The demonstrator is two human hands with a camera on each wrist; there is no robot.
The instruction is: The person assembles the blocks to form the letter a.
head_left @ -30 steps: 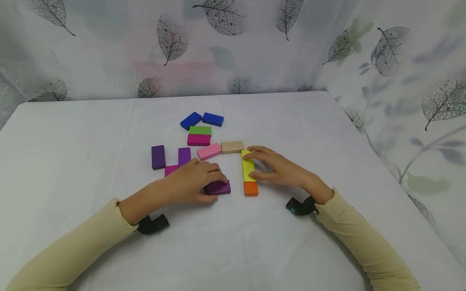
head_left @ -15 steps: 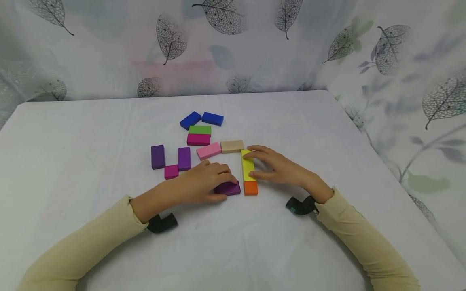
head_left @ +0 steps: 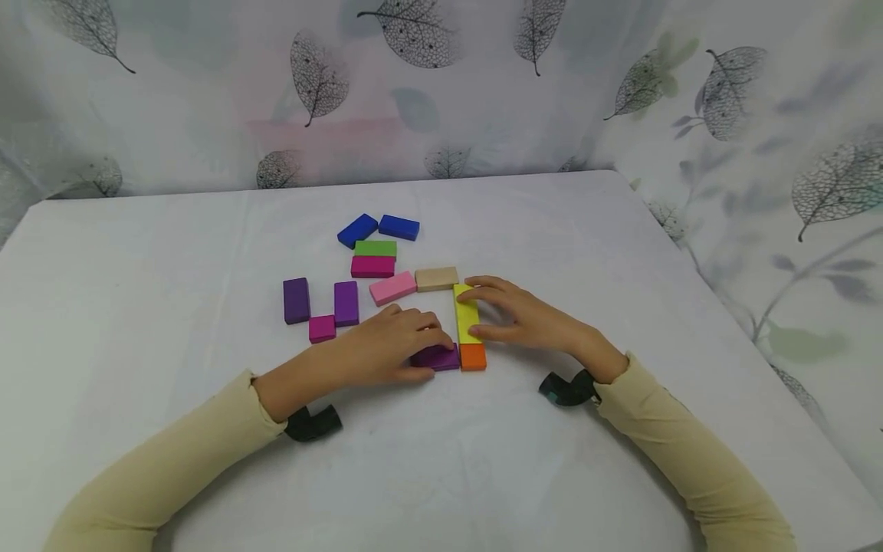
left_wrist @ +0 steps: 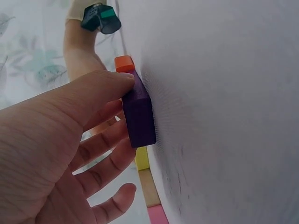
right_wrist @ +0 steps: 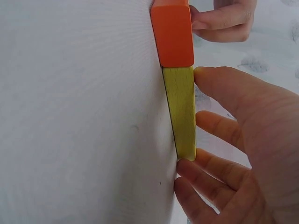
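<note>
My left hand (head_left: 386, 345) pinches a purple block (head_left: 440, 359) flat on the table, its thumb along the near side and fingertips over the far side. The block's right end meets an orange block (head_left: 473, 357). Beyond the orange one lies a yellow block (head_left: 466, 320), end to end with it. My right hand (head_left: 527, 318) rests its thumb and fingertips on the yellow block, fingers spread and loosely bent. In the right wrist view, the thumb touches the yellow block (right_wrist: 181, 109) close to the orange block (right_wrist: 173, 35).
A beige block (head_left: 437, 279) and a pink block (head_left: 392, 289) continue from the yellow one's far end. Farther left lie a dark purple block (head_left: 297, 300), a violet block (head_left: 346, 303) and a small magenta block (head_left: 322, 329). Magenta, green (head_left: 375, 248) and blue blocks (head_left: 398, 227) lie beyond.
My left hand has slid the purple block rightward along the table, up to the orange block. The right hand has stayed at the yellow block.
</note>
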